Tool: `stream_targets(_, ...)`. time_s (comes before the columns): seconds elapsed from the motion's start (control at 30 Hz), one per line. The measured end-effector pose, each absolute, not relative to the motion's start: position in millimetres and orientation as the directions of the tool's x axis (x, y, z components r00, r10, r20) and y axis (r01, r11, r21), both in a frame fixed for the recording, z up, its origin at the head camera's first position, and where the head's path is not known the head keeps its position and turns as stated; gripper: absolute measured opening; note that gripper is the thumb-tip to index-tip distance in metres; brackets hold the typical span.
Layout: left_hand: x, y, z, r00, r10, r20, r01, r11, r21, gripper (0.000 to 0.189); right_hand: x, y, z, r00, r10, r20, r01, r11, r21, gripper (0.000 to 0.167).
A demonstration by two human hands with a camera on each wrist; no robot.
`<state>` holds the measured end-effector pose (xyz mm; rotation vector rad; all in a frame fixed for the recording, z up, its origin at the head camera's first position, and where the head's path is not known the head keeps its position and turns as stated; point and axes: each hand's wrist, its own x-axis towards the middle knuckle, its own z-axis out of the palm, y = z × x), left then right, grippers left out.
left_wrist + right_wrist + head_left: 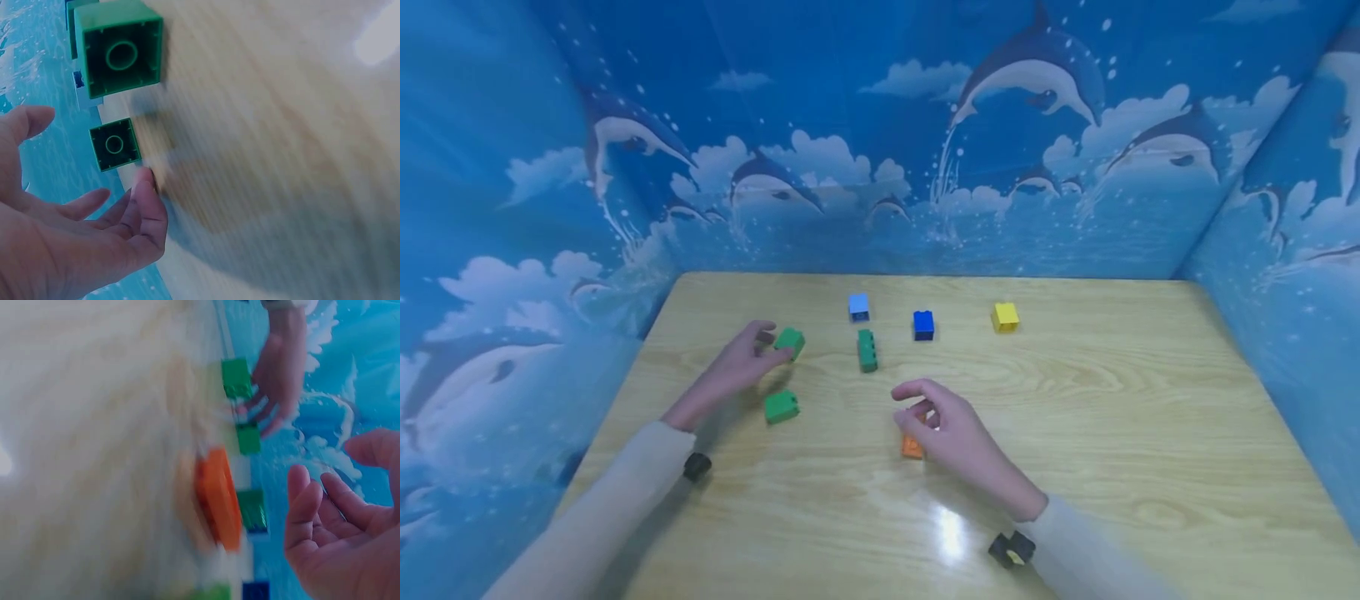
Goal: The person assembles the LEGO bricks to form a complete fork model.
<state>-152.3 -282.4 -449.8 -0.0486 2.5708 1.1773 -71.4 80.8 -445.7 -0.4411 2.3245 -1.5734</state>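
Note:
My left hand (741,360) reaches around a green block (790,342), fingers behind it and thumb overlapping its front edge. In the left wrist view a gap shows between this hand (94,231) and the smaller-looking green block (114,145), whose hollow underside faces the camera. Another green block (782,407) lies nearer the wrist. My right hand (958,433) hovers with loosely bent fingers over an orange block (913,447), partly hiding it. Seen from the right wrist, the thumb and fingers stand apart with nothing between them, beside the orange block (219,500).
A dark green brick (867,351) lies between the hands. Behind it sit a light blue block (859,307), a dark blue block (923,326) and a yellow block (1005,317). Dolphin-printed walls (850,225) border the wooden table (1112,400) at the back and sides.

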Motion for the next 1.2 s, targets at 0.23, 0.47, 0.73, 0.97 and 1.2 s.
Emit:
stream_targets(0.23, -168.0, -274.9, -445.5, -0.944, 0.09, -0.317, -0.167, 0.698, 0.697, 0.088, -66.6, 44.5, -451.9, -0.878, -0.469, -0.099, -0.069, 0.328, -0.942, 0.038)
stream_targets(0.47, -179.6, -269.0, -450.8, -0.951, 0.106, -0.29, -0.123, 0.731, 0.671, 0.069, -69.4, 11.7, -455.9, -0.859, -0.502, -0.096, -0.044, 0.26, -0.965, 0.047)
stream_targets(0.73, -175.9, -271.4, -459.1, -0.959, 0.105, -0.263, -0.093, 0.759, 0.645, 0.05, -71.6, -23.3, -468.7, -0.838, -0.529, -0.131, 0.034, 0.189, -0.981, 0.065)
stream_targets(0.97, -166.0, -277.3, -452.6, -0.958, 0.168, -0.232, -0.042, 0.72, 0.693, 0.05, -77.5, -48.3, -472.9, -0.847, -0.519, -0.118, -0.017, 0.247, -0.969, 0.075)
stream_targets(1.2, -155.5, -278.4, -450.9, -0.965, 0.2, -0.171, 0.024, 0.714, 0.7, 0.042, -86.9, -68.9, -479.6, -0.851, -0.516, -0.095, -0.126, 0.378, -0.917, 0.072)
